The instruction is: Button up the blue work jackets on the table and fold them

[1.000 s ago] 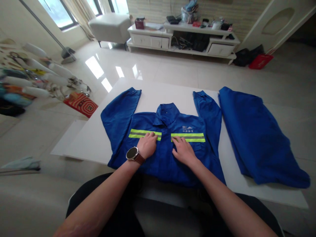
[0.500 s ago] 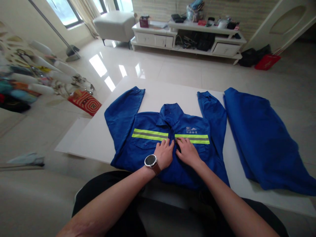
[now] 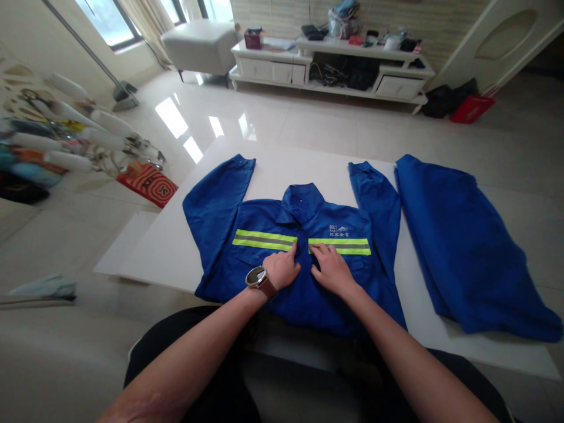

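Observation:
A blue work jacket [image 3: 304, 294] lies front up on the white table [image 3: 163, 258], collar at the far side and both sleeves bent upward. Yellow-green reflective strips with a grey band cross its chest, and a white logo sits above the right strip. My left hand [image 3: 282, 269], with a watch [image 3: 257, 277] on the wrist, rests on the jacket. Its index finger stretches to the inner end of the left strip. Flat on the other front panel lies my right hand [image 3: 333, 269], fingers spread, fingertips at the inner end of the right strip. Neither hand grips the cloth.
A folded blue garment [image 3: 462, 247] lies at the table's right side, partly over its edge. Beyond the table stand a white TV cabinet [image 3: 268, 70] and a light stool [image 3: 200, 44]. A red patterned bag [image 3: 152, 185] is on the left.
My left hand has moved slightly left, away from the front opening, and its index finger now points onto the strip. My right hand stays at the right strip. The view has shifted a little.

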Demonstrator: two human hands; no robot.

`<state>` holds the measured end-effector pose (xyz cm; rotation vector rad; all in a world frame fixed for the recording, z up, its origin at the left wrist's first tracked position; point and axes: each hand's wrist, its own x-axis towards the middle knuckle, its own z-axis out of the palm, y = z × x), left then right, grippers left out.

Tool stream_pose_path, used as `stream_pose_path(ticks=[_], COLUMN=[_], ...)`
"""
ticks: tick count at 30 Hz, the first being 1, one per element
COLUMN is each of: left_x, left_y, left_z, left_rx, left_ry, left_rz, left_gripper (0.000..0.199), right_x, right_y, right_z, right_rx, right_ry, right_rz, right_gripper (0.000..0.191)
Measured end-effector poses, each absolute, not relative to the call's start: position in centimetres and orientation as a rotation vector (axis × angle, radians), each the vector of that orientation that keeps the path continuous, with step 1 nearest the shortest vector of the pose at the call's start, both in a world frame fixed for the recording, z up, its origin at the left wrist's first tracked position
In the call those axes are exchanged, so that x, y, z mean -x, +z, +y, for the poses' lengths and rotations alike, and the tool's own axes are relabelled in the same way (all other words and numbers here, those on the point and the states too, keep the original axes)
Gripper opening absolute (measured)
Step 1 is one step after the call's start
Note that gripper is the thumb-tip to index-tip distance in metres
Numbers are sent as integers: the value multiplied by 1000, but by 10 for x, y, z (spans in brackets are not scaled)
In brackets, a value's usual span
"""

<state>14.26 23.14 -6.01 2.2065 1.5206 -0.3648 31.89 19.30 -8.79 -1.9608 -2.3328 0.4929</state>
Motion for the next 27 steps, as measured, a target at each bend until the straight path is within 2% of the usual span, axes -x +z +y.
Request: stream_pose_path(ticks=[27], left_x=[-146], left_y=[-71], left_z=[219], left_rx=[-2281], left_ry=[-273], left_rz=[1682], left_gripper=[65], right_x=[-317], right_y=[-89], right_z=[192], right_rx=[1983], right_ry=[479], right_rz=[-2338], right_gripper=[56])
